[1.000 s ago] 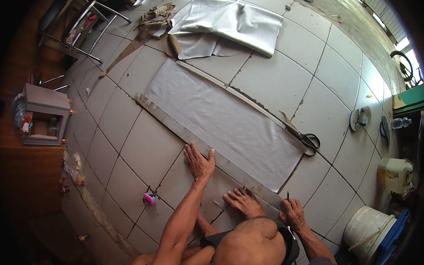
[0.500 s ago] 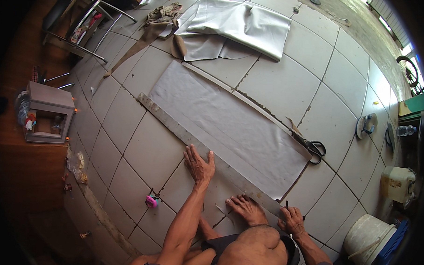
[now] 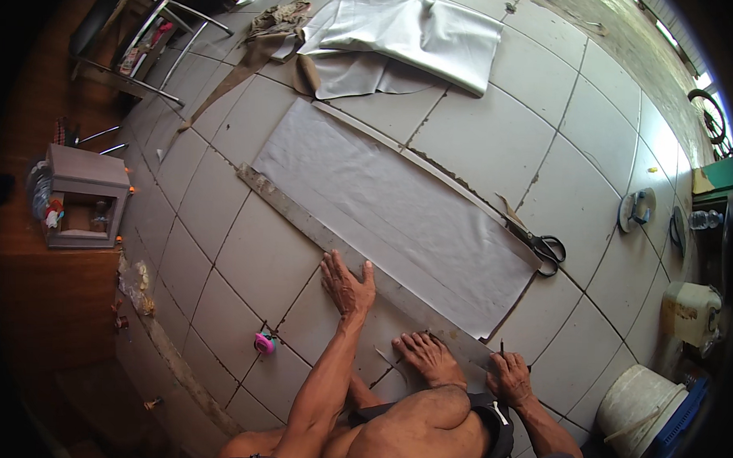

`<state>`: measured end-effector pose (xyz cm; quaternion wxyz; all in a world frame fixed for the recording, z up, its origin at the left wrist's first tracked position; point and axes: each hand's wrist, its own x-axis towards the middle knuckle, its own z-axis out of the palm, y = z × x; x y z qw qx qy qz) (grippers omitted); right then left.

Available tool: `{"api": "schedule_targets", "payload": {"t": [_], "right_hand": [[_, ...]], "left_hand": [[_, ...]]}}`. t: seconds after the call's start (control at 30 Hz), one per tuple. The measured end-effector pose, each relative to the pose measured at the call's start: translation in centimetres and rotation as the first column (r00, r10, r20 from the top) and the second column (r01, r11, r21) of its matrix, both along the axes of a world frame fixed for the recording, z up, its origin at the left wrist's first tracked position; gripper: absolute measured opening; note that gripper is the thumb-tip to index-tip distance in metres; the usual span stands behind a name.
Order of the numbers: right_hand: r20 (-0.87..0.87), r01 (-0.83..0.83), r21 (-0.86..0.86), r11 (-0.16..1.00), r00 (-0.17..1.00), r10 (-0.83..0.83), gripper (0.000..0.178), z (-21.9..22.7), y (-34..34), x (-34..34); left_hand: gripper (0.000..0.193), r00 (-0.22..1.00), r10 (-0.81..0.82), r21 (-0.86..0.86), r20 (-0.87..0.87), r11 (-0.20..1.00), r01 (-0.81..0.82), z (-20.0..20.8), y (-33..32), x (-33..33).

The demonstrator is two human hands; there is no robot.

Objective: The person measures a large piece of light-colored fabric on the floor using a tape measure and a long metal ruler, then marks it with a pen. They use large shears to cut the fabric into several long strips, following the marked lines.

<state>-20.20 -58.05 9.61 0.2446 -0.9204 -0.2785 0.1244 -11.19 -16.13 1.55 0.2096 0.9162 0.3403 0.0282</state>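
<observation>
Spread open, the left grip (image 3: 350,293) rests on a long metal straightedge (image 3: 412,305), fingers splayed and clasping nothing. Beyond its far end, the right grip (image 3: 510,378) is curled around a slim dark pen (image 3: 502,347), by the straightedge's near end. A bare foot (image 3: 430,362) has its toes close to the metal; whether they touch I cannot tell.

Along the straightedge lies a pale grey sheet (image 3: 391,214), flat on the floor and lightly rippled; whether its near border runs beneath the metal is unclear. It looks light, soft and pliable, likely to crease if pulled from one corner, so two corners of a short side would be the kindest hold. The straightedge looks stiff and thin, probably smooth enough to slide unless pressed near both ends.

Black-handled scissors (image 3: 535,243) lie at the sheet's right edge. Past the far side, a silvery folded sheet (image 3: 445,50) is heaped beside a trailing brown strip (image 3: 234,91).

Underneath is a tiled floor (image 3: 499,137) with dark, chipped joints. Around the room stand a metal-framed chair (image 3: 175,54), a whitish bucket (image 3: 639,408) and a stained jerrycan (image 3: 688,311); a small pink object (image 3: 263,344) sits to the left.
</observation>
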Motion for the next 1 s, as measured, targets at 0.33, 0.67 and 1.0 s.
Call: {"api": "schedule_targets", "payload": {"t": [0.33,0.67,1.0], "right_hand": [[0.000,-0.026,0.050,0.998,1.000,0.026,0.054,0.2,0.0,-0.3],[-0.038,-0.016,-0.014,1.000,0.999,0.016,0.060,-0.6,-0.2,0.0],[-0.079,0.009,0.006,1.000,0.997,-0.009,0.057,-0.9,-0.1,-0.1]], "left_hand": [[0.037,0.600,0.792,-0.832,0.116,0.407,-0.376,1.8,4.6,4.5],[0.030,0.829,0.556,-0.583,0.064,0.694,-0.421,0.0,5.5,4.3],[0.041,0.938,0.339,-0.252,-0.067,0.904,-0.345,-2.0,8.2,3.7]]}}
